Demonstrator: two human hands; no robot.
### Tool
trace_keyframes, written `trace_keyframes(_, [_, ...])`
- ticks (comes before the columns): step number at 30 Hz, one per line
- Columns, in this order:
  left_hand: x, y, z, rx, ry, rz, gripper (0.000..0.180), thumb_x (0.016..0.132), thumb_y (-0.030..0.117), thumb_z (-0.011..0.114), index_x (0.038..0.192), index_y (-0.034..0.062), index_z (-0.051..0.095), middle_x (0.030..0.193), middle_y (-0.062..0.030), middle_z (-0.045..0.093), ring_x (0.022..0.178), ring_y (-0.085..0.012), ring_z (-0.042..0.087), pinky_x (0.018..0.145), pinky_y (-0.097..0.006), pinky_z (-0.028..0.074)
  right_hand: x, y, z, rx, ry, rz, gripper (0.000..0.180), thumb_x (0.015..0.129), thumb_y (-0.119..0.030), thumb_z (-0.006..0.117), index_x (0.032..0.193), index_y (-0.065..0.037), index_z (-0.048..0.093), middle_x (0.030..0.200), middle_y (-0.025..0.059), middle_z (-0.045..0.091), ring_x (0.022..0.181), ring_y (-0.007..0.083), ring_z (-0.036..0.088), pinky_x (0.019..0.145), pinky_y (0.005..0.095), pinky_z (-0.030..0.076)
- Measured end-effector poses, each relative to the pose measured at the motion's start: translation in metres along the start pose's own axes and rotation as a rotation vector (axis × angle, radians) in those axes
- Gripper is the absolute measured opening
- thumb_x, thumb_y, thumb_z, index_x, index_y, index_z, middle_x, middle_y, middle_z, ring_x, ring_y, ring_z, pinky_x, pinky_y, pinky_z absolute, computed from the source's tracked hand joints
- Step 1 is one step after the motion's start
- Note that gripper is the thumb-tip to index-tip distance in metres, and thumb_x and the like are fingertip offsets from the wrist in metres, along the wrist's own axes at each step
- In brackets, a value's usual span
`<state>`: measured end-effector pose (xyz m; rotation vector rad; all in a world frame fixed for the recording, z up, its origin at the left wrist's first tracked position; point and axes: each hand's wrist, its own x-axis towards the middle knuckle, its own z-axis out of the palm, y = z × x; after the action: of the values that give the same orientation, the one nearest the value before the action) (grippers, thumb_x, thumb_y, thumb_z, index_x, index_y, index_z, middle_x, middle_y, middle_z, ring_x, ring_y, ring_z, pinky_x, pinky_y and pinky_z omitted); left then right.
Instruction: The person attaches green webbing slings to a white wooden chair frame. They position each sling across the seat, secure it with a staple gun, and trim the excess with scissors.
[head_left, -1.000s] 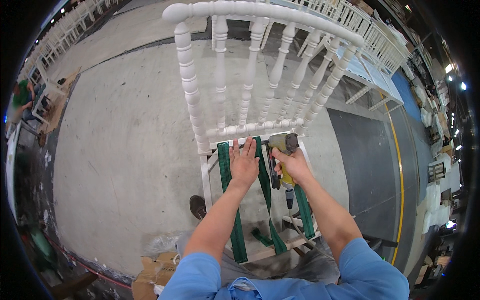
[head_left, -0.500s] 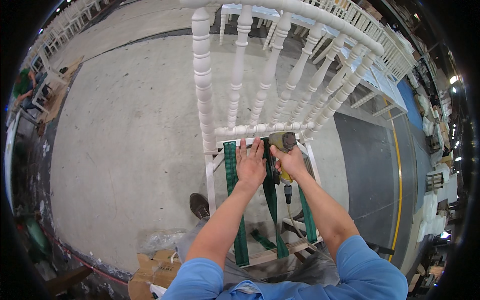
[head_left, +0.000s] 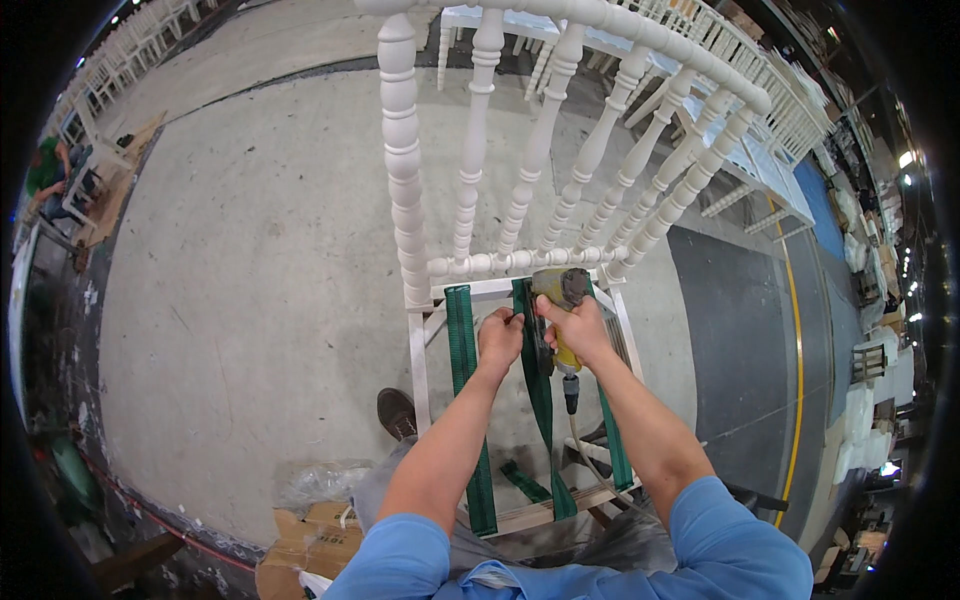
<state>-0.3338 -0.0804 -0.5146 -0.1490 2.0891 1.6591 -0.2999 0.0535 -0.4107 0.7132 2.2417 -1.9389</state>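
A white chair frame stands before me, its tall back of turned spindles on the far side. Green webbing straps run from the back rail to the near rail: a left strap, a middle strap that twists partway down, and a right strap. My right hand grips a yellow and grey air stapler, its head over the back rail beside the middle strap. My left hand is closed, fingertips pinching at that strap's left edge; the exact grip is partly hidden.
An air hose hangs from the stapler's handle toward my lap. Cardboard and clear plastic lie at lower left. More white chairs stand at the far right. Another person sits at the far left.
My left hand has gone from lying flat with fingers stretched on the back rail to curled, drawn nearer me at the middle strap's edge. The stapler has barely shifted.
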Motion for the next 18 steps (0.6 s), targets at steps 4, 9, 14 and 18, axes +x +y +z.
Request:
trace_keyframes(4, [0.000, -0.002, 0.001, 0.002, 0.048, 0.069, 0.021, 0.101, 0.017, 0.072, 0.102, -0.0034, 0.073, 0.089, -0.0135, 0.073, 0.083, -0.0223, 0.066, 0.080, -0.038, 0.052, 0.001, -0.001, 0.003, -0.013, 0.008, 0.001, 0.035, 0.097, -0.033, 0.082, 0.090, -0.001, 0.069, 0.068, 0.0020, 0.065, 0.049, 0.0119, 0.060, 0.044, 0.0286, 0.048])
trace_keyframes(9, [0.002, -0.003, 0.000, 0.026, 0.037, 0.002, 0.018, 0.099, 0.016, 0.073, 0.098, -0.0017, 0.073, 0.084, -0.0120, 0.071, 0.076, -0.0222, 0.063, 0.075, -0.039, 0.051, -0.001, -0.004, 0.008, -0.006, -0.002, 0.005, 0.033, 0.098, -0.032, 0.082, 0.091, -0.001, 0.069, 0.068, 0.0017, 0.065, 0.049, 0.0110, 0.060, 0.044, 0.0283, 0.047])
trace_keyframes(14, [0.003, -0.005, 0.001, -0.013, 0.077, 0.060, 0.017, 0.099, 0.015, 0.073, 0.093, -0.0009, 0.072, 0.078, -0.0100, 0.068, 0.072, -0.0207, 0.060, 0.071, -0.039, 0.049, 0.001, -0.004, 0.012, -0.074, -0.006, 0.072, 0.033, 0.098, -0.032, 0.082, 0.093, -0.002, 0.069, 0.069, 0.0016, 0.066, 0.049, 0.0102, 0.060, 0.044, 0.0278, 0.048])
trace_keyframes(18, [0.001, -0.003, 0.001, -0.044, 0.041, -0.023, 0.016, 0.099, 0.014, 0.073, 0.091, -0.0005, 0.071, 0.077, -0.0089, 0.068, 0.071, -0.0196, 0.059, 0.069, -0.039, 0.048, 0.000, -0.001, 0.015, -0.037, -0.010, 0.033, 0.032, 0.098, -0.031, 0.082, 0.091, -0.003, 0.069, 0.068, 0.0017, 0.066, 0.049, 0.0105, 0.060, 0.044, 0.0280, 0.048])
